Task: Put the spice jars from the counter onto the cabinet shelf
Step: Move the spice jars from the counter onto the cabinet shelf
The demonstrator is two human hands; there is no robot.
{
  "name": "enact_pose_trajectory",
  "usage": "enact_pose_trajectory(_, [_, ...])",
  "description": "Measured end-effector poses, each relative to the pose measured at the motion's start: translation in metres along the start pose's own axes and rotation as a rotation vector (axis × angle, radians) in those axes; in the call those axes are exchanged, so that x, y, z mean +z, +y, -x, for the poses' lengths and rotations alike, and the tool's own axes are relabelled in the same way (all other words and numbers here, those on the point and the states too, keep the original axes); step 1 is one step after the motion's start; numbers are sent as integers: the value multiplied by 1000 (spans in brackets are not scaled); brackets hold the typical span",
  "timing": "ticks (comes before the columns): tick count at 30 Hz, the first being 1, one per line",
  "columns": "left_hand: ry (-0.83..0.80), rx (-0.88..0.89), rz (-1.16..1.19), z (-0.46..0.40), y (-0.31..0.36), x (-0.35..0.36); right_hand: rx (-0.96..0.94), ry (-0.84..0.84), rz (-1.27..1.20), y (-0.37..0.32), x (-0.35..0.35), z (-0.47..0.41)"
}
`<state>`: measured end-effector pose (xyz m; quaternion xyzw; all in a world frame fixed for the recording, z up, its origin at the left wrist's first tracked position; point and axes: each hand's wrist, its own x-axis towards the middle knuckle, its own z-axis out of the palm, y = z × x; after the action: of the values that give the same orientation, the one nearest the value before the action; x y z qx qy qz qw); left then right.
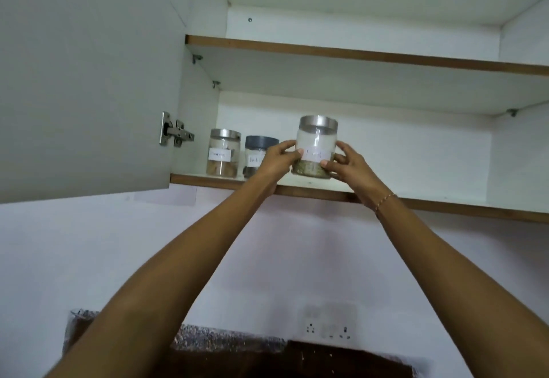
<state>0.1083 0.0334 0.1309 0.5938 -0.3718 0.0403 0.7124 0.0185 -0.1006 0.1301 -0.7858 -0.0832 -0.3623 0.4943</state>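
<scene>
Two shelves show in the open cabinet, and the lower shelf (312, 191) is the one in use, probably because the arms can reach it. Both hands grip one steel-lidded jar (315, 147) at its front edge: left hand (277, 160) and right hand (346, 166), fingers curled round its sides, I think to keep it upright. Beside it stand a similar jar (223, 153) and a grey-lidded jar (258, 151), labels facing out for reading.

Bare forearms, beaded bracelet (385, 201)
</scene>
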Motion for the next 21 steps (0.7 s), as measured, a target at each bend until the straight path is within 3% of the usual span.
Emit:
enact_pose_trajectory(6, [209,-159,44,-45,-20,6,112,-51,131,27,11,-45])
enact_pose_trajectory(21, [83,-302,-135,-74,-31,4,267,-160,480,58,34,-104])
